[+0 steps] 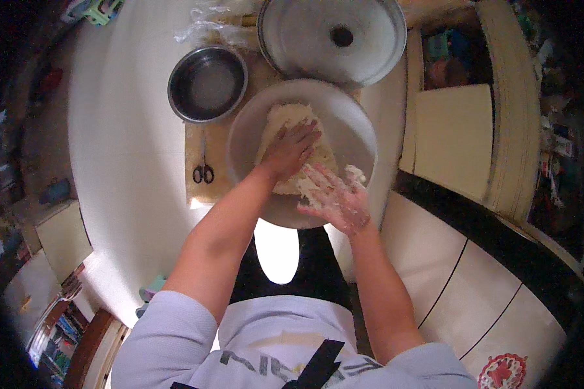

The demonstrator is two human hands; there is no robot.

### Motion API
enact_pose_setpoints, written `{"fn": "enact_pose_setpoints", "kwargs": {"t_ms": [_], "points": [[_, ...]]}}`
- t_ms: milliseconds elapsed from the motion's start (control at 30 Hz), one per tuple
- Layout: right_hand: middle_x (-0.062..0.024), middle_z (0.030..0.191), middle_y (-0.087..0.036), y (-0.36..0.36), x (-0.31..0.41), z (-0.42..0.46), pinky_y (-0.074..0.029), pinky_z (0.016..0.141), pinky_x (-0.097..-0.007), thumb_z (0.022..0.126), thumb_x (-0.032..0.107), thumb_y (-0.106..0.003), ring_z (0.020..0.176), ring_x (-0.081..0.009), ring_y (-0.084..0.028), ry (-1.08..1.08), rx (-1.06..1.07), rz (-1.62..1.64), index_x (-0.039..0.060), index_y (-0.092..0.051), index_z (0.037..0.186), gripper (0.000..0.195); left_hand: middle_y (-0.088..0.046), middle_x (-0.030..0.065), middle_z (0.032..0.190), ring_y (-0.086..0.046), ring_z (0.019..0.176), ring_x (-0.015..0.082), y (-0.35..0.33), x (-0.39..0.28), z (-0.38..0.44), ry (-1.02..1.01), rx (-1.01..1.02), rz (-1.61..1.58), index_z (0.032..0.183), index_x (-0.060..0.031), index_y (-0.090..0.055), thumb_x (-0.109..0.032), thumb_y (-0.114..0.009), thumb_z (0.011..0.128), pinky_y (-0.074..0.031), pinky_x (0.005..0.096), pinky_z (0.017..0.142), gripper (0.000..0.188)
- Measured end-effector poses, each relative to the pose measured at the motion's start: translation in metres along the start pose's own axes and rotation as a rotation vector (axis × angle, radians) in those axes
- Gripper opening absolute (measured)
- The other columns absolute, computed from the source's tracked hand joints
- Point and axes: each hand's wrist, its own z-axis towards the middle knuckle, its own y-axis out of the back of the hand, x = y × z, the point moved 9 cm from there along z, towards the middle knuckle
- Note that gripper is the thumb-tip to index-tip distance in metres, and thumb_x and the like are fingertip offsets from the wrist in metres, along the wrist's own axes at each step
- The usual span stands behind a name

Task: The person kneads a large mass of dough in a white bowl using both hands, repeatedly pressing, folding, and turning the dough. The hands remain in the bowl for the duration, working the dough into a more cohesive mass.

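A large, pale round basin (353, 126) stands in front of me with a flattened mass of pale dough (289, 116) inside. My left hand (292, 148) lies palm down on top of the dough, its fingers stretched towards the upper right. Over the basin's near right side, my right hand (343, 202) is turned palm up with the fingers spread. Sticky scraps of dough cling to its fingers and palm. The right fingertips are close to the left hand at the dough's right edge; whether they touch the dough is hard to tell.
A dark-lined metal pot (208, 85) stands left of the basin. Black-handled scissors (203, 173) lie below it on a brown mat (219, 189). A big round metal lid (301, 34) is behind the basin, beside clear plastic wrapping (209, 29). Cabinets (455, 141) border the right.
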Motion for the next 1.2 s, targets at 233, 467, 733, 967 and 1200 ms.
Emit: {"fn": "enact_pose_setpoints", "kwargs": {"t_ms": [233, 467, 733, 967, 1200], "points": [[-0.0127, 0.153, -0.027, 0.026, 0.091, 0.080, -0.024, 0.111, -0.0544, 0.087, 0.035, -0.062, 0.137, -0.0327, -0.031, 0.527, -0.704, -2.183, 0.0119, -0.029, 0.149, 0.074, -0.049, 0.0181, 0.138, -0.047, 0.128, 0.0290, 0.019, 0.019, -0.007, 0.689, -0.256, -1.244, 0.137, -0.0131, -0.050, -0.029, -0.054, 0.094, -0.038, 0.0352, 0.105, 0.046], [-0.0133, 0.157, -0.018, 0.023, 0.054, 0.126, -0.018, 0.114, -0.0540, 0.082, 0.038, -0.062, 0.142, -0.0337, -0.023, 0.779, -0.795, -2.583, 0.0134, -0.022, 0.152, 0.084, -0.020, 0.0170, 0.156, -0.023, 0.142, 0.0341, 0.007, -0.004, 0.042, 0.513, -0.045, 0.123, 0.148, -0.0126, -0.032, -0.036, -0.050, 0.093, -0.029, 0.0523, 0.110, 0.062], [-0.0151, 0.152, -0.031, 0.049, 0.048, 0.077, -0.028, 0.112, -0.0459, 0.086, 0.033, -0.063, 0.136, -0.0375, -0.033, 0.605, -0.379, -2.082, 0.0118, -0.029, 0.148, 0.075, -0.017, 0.0110, 0.158, -0.022, 0.143, 0.0334, -0.012, 0.017, 0.036, 0.280, -0.008, 0.035, 0.145, -0.0183, -0.038, -0.027, -0.056, 0.090, -0.021, 0.0523, 0.113, 0.058], [-0.0164, 0.141, -0.046, -0.004, 0.081, 0.039, -0.039, 0.105, -0.0465, 0.091, 0.032, -0.055, 0.121, -0.0333, -0.051, 0.669, -0.331, -1.631, 0.0106, -0.047, 0.136, 0.051, -0.031, 0.0135, 0.152, -0.029, 0.140, 0.0329, 0.005, 0.053, 0.013, 0.435, -0.201, -0.771, 0.136, -0.0121, -0.050, -0.015, -0.059, 0.089, -0.024, 0.0503, 0.112, 0.048], [-0.0134, 0.140, -0.048, -0.041, 0.036, 0.109, -0.036, 0.106, -0.0464, 0.098, 0.043, -0.041, 0.122, -0.0295, -0.050, 0.950, -0.662, -2.842, 0.0133, -0.041, 0.142, 0.053, -0.017, 0.0170, 0.157, -0.017, 0.145, 0.0345, 0.007, -0.008, 0.020, 0.485, 0.019, -0.017, 0.145, -0.0109, -0.038, -0.034, -0.042, 0.098, -0.014, 0.0505, 0.116, 0.052]]}}
